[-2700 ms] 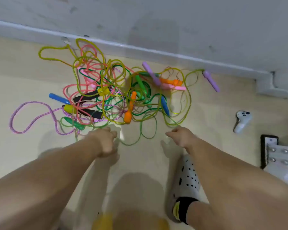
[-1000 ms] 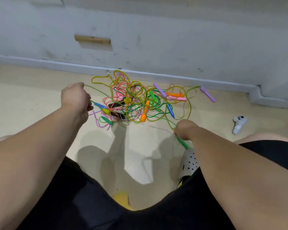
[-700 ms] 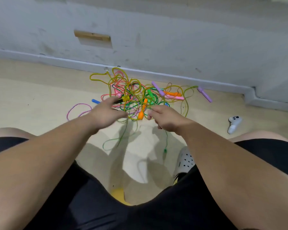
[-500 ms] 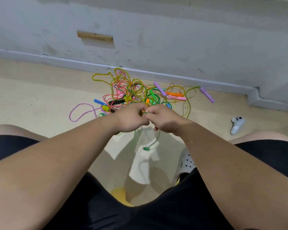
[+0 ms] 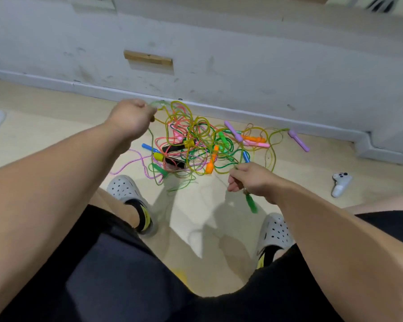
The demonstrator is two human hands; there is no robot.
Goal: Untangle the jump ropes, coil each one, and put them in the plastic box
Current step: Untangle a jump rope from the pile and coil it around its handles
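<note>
The tangle of jump ropes (image 5: 196, 145) lies on the floor (image 5: 44, 135) near the foot of the wall (image 5: 242, 66), a heap of yellow, green, pink and purple cords with coloured handles poking out. The left hand (image 5: 132, 119) is raised at the tangle's left side, its grip closed in a fist on a green cord (image 5: 159, 103) that runs into the heap. The right hand (image 5: 249, 180) sits at the heap's near right edge, its grip pinched on the same colour of cord, with a green handle (image 5: 251, 203) hanging blurred below the fingers. A purple handle (image 5: 298, 140) lies apart to the right, by the wall. A white game controller (image 5: 340, 183) rests on the floor further right. No plastic box shows in view.
</note>
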